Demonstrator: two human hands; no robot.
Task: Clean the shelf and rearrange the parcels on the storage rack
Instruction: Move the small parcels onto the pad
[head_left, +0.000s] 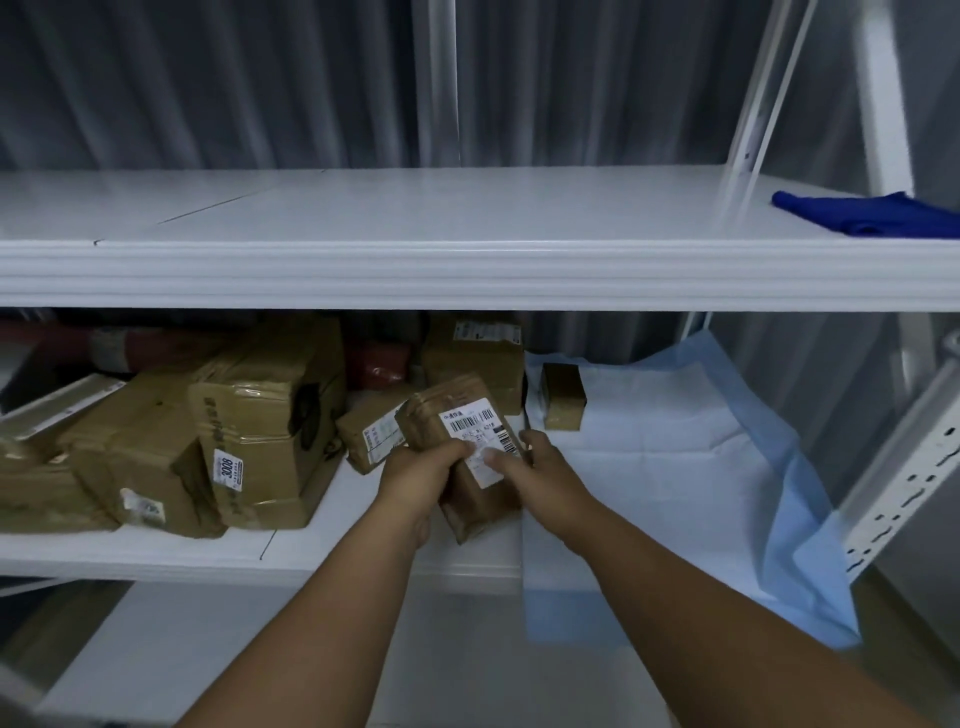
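At lower centre of the frame, my left hand (421, 470) and right hand (540, 467) grip a brown parcel (462, 415) with curled fingers, above the lower shelf (363, 545) near a blue sheet (675, 467).

Parcels (218, 441) crowd the lower shelf's (156, 556) left, a sheet (675, 467) covers its right, and a cloth (872, 213) lies on the upper shelf (415, 218).

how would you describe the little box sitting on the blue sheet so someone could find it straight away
Look at the lower shelf of the white rack, at its right half, covered by a pale blue sheet. Near the sheet's back left corner stands a small brown box. It is the only parcel on the sheet, apart from the pile to the left.
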